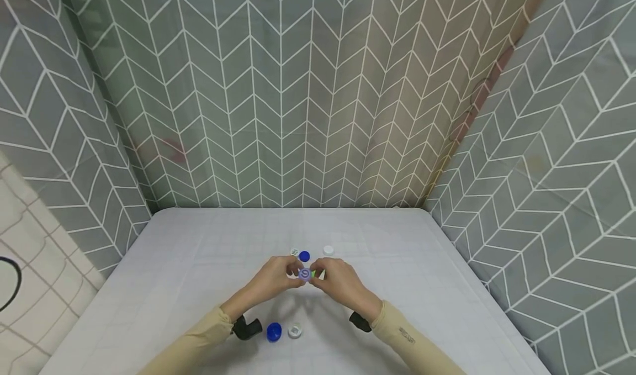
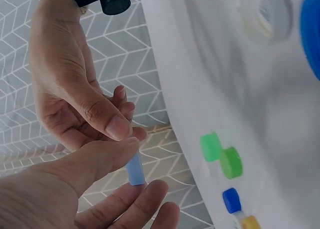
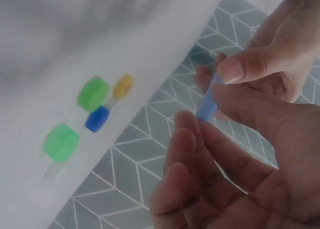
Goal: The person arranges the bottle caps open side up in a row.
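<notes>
Small cap is held above white table, patterned curtains behind.

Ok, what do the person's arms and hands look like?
Left hand and right hand bare. Left sleeve and right sleeve pale beige; the right bears a dark marking, unreadable. Black device at each wrist.

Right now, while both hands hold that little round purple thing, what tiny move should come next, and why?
I'd probably lower the purple disc gently to the white table: the left hand and right hand both pinch it, it looks raised above the surface, and a green cap and a blue cap lie there.
</notes>
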Demonstrator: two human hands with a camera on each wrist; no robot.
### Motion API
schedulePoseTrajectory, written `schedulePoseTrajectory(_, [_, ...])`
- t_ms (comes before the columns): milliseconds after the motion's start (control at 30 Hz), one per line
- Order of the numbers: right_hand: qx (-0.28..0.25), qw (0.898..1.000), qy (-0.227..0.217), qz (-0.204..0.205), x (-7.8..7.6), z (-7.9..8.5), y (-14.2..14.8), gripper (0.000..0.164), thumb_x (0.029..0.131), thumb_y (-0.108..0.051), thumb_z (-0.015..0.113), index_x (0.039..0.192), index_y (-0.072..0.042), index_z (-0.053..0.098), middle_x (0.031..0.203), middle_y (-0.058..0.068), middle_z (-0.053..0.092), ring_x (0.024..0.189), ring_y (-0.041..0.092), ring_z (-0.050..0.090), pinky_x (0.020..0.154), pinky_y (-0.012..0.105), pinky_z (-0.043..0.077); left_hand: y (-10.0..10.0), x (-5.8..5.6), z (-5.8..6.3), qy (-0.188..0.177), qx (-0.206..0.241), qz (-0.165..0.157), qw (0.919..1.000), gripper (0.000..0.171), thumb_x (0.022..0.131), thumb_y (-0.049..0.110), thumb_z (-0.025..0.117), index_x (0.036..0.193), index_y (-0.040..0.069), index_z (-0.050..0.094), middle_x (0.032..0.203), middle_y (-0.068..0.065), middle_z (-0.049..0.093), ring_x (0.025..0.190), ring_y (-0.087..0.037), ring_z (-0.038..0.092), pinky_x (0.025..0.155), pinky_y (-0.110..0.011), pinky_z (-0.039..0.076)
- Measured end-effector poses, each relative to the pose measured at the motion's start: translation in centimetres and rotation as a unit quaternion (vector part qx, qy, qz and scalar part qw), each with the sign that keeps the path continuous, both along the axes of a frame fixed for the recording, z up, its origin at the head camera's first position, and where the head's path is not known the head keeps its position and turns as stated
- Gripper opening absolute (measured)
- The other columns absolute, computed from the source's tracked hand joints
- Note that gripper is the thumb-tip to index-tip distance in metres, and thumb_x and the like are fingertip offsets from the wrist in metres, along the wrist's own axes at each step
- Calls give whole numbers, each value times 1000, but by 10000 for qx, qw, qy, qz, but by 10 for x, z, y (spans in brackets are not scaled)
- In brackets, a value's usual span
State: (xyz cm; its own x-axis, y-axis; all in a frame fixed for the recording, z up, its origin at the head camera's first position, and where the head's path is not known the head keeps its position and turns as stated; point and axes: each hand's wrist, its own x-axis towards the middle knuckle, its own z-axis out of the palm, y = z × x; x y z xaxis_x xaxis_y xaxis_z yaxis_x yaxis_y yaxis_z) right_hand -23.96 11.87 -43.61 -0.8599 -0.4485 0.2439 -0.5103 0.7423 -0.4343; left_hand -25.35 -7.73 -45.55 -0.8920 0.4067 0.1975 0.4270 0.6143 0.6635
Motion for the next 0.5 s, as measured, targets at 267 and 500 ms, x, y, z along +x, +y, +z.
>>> schedulePoseTrajectory(267, [-251,9995,-44,207,12,3,14,16,86,-20,72,100,-11,73,84,-4,72,61,-3,53,53,16,43,8,8,4,185,122,-393,9990,24,76,19,81,93,11,67,78,5,64,74,-10,58,63,-21,46])
schedulePoseTrajectory(500, [-401,9981,-241,397,19,0,20,18,86,-18,71,102,-8,74,86,-2,74,65,-3,56,56,15,45,10,13,1,-402,533,-768,9948,24,79,17,78,97,9,65,76,4,69,69,-4,63,60,-21,51])
